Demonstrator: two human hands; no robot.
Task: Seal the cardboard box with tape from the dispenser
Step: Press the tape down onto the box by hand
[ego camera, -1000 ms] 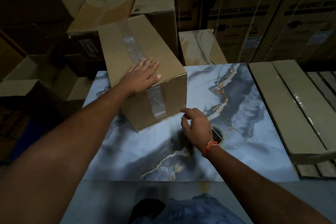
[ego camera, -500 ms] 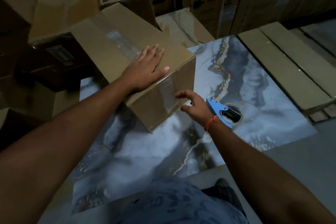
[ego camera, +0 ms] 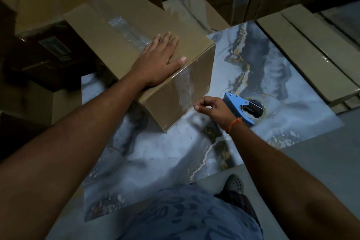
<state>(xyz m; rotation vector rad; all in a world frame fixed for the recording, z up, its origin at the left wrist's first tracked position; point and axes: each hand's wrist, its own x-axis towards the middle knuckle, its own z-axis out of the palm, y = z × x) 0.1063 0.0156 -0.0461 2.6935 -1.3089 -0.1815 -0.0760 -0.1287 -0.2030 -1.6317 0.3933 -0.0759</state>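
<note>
A brown cardboard box (ego camera: 116,48) lies at an angle on the marbled blue-grey table (ego camera: 272,76). Clear tape (ego camera: 128,31) runs along its top seam and down the near end face. My left hand (ego camera: 159,58) rests flat on the box top at the near edge, fingers spread over the tape. My right hand (ego camera: 214,107) hovers just off the lower end of the tape on the end face, its fingers curled and thumb and forefinger pinched; nothing shows between them. The blue tape dispenser (ego camera: 236,104) lies on the table right behind that hand.
Two long flat cardboard packs (ego camera: 307,50) lie along the table's right side. More cartons (ego camera: 48,0) are stacked to the left and behind the box, with large appliance cartons at the back. My shoe (ego camera: 234,183) is on the grey floor below the table edge.
My right hand has lifted off the table and the dispenser and moved to the box's taped end face, with its fingers curling in. My left hand stays on the box top. The view tilted downward.
</note>
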